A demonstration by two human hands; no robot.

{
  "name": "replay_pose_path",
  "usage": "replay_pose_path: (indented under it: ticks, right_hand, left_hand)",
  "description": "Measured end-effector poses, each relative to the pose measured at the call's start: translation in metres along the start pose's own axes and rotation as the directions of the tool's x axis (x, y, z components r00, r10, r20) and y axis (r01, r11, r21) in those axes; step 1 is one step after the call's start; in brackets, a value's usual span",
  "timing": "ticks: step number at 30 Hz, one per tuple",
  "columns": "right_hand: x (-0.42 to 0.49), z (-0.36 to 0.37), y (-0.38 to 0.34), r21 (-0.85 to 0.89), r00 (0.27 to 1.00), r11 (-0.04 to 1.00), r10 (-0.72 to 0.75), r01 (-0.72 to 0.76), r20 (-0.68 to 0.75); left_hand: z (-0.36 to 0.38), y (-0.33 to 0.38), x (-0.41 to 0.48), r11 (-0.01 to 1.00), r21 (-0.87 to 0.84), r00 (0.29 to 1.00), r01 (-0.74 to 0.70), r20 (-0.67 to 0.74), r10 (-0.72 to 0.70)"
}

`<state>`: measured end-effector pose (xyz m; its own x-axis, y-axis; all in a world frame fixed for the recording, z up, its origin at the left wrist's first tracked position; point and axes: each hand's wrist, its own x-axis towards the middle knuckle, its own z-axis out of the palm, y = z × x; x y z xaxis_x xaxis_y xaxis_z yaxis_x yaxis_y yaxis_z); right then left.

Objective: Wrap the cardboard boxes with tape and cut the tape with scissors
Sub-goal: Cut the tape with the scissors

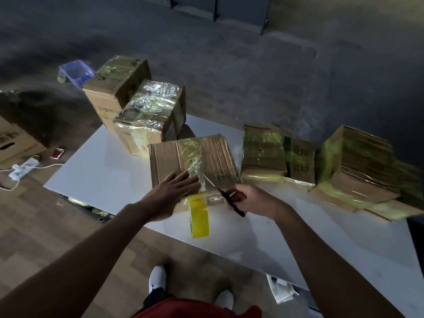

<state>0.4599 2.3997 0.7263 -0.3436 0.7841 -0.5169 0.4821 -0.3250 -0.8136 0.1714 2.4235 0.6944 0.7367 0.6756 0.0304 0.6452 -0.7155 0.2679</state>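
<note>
Scissors (223, 195) are gripped in the right hand (252, 198), its fingers curled round the black handles. The thin blades point up and away across the near corner of the cardboard box (171, 157). Whether the blades are parted is too fine to tell. The left hand (179, 189) lies flat on the box top with fingers straight and together, pressing down and holding nothing. Its fingertips are just beside the glossy strip of tape (193, 157) that runs across the lid.

The box sits at the near side of the white table (91, 175). The yellow tape roll (199, 216) hangs from the strip over the box's front face and down past the table edge. The blades are beside the strip on the lid, not yet at the hanging part, so the cut looks about to be made.

The main risk is to the left fingertips, which lie close to the blade tips, so a hurried snip could nick them. The hanging roll weighs on the strip, which could peel off the lid if it is not pressed down first. Once cut free, the roll would probably drop to the floor, as neither hand holds it. Slack tape may also fold between the blades instead of shearing.

Other boxes already wrapped (149, 106) stand behind and to the right (263, 152).
</note>
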Motion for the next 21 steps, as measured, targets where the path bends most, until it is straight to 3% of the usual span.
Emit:
replay_pose_path:
  ticks: [3, 6, 9, 11, 14, 17, 21]
  right_hand:
    - [0.0, -0.001, -0.001, -0.032, 1.0, 0.999, -0.014, 0.015, 0.026]
    - [-0.001, -0.006, -0.005, -0.144, 0.998, 0.99, 0.005, 0.005, 0.064]
    - [-0.003, -0.012, -0.008, -0.224, 0.994, 0.974, 0.058, -0.035, 0.097]
    - [-0.005, -0.017, -0.011, -0.291, 0.99, 0.955, 0.086, -0.05, 0.112]
    - [-0.006, -0.023, -0.016, -0.414, 0.981, 0.908, 0.131, -0.062, 0.14]
    - [-0.004, -0.026, -0.019, -0.464, 0.974, 0.882, 0.169, -0.08, 0.154]
    - [-0.004, -0.03, -0.016, -0.48, 0.969, 0.869, 0.209, -0.121, 0.134]
  left_hand:
    - [-0.009, -0.005, 0.003, 0.998, 0.067, 0.999, -0.021, -0.046, 0.024]
    - [-0.009, 0.008, -0.001, 0.995, 0.075, 0.979, 0.071, -0.197, -0.055]
    - [-0.003, 0.03, -0.009, 0.975, 0.043, 0.908, 0.219, -0.375, -0.188]
    - [0.001, 0.046, -0.014, 0.925, -0.142, 0.832, 0.353, -0.405, -0.379]
    - [0.008, 0.067, -0.016, 0.729, -0.42, 0.698, 0.54, -0.26, -0.667]
    - [0.016, 0.082, -0.012, 0.556, -0.515, 0.638, 0.652, -0.023, -0.769]
    - [0.014, 0.079, -0.009, 0.214, -0.732, 0.514, 0.647, 0.212, -0.831]
